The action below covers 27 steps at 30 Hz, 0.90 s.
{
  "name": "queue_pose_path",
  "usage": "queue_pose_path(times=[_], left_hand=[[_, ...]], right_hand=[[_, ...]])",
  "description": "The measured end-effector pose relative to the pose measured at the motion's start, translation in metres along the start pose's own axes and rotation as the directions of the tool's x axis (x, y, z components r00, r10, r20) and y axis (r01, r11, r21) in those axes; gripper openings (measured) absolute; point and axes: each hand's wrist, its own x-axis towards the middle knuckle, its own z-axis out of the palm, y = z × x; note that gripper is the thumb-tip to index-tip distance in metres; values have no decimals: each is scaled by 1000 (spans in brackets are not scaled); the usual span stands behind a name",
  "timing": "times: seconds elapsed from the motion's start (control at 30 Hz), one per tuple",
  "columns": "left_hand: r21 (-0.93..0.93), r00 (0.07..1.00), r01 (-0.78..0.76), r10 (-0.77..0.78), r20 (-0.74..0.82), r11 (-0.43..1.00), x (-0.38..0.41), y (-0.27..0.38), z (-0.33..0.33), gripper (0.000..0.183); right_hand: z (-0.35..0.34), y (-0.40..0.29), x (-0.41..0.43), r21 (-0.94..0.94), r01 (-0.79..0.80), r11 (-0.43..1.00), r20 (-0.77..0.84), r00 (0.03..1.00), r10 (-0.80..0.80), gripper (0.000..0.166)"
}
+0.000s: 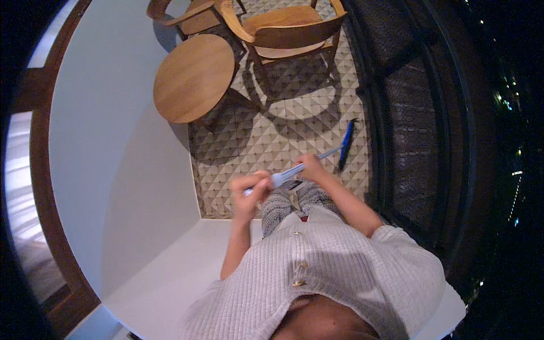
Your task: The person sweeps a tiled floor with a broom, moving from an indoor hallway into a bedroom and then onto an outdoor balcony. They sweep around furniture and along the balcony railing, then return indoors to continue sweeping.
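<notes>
Both of my hands grip the light blue handle [288,174] of a broom. My left hand [250,190] is closed around the upper end and looks blurred. Farther down the handle, my right hand [311,167] wraps around it with the fingers mostly hidden from me. A blue broom head [347,138] with dark bristles is at the far end, to the right, over the patterned tile floor [293,142]. Whether the bristles touch the tiles, I cannot tell.
Ahead on the left stands a round wooden table [195,78]. Beyond it are a wooden armchair [289,36] and another chair [199,19]. A pale wall [97,140] bounds the left side; a dark railing [378,127] runs along the right.
</notes>
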Motion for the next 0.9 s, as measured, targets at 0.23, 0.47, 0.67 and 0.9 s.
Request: queue_pose_path(times=[0.23,0.47,0.67,0.9], left_hand=[[365,943,-326,327,61,872,-32,89,-17,25],[615,998,-28,58,-30,788,-26,-42,-54,20],[628,973,22,127,-193,778,-32,16,-75,22],[610,992,17,62,-109,792,-18,-24,-114,20]], right_hand=[[67,-134,72,359,373,856,-62,924,-377,16],[196,-83,157,892,-338,299,395,906,-153,20],[174,-121,159,374,560,739,-173,825,-538,21],[221,-134,203,562,401,724,-81,897,-434,22]])
